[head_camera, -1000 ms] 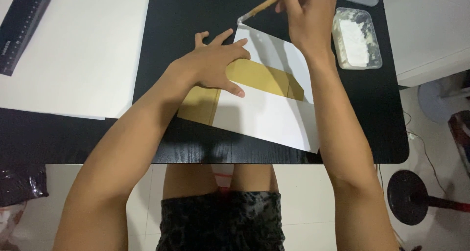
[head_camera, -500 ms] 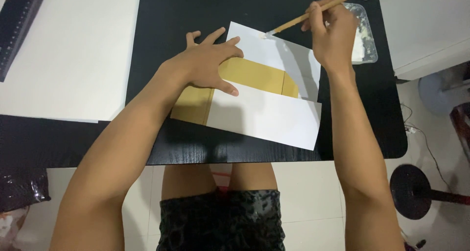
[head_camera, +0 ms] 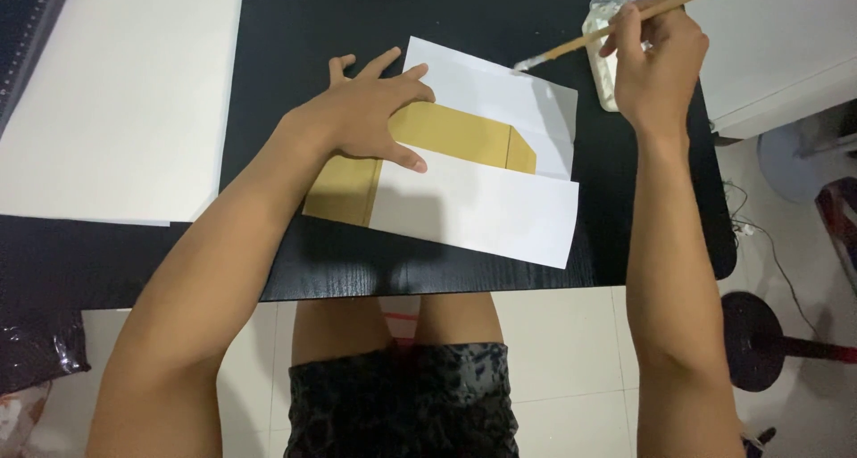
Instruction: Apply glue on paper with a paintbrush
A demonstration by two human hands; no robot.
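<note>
Brown paper (head_camera: 464, 137) lies on the black table (head_camera: 295, 29), sandwiched between two white sheets (head_camera: 482, 212) that leave only a strip and its left end exposed. Left hand (head_camera: 361, 114) presses flat on it with fingers spread, pinning the stack. Right hand (head_camera: 656, 61) pinches a wooden brush (head_camera: 625, 20), its white-loaded tip hovering at the upper sheet's edge, near a small tray of white paste (head_camera: 605, 61). No wet coat shows on the exposed strip, so the brushing looks barely begun.
</note>
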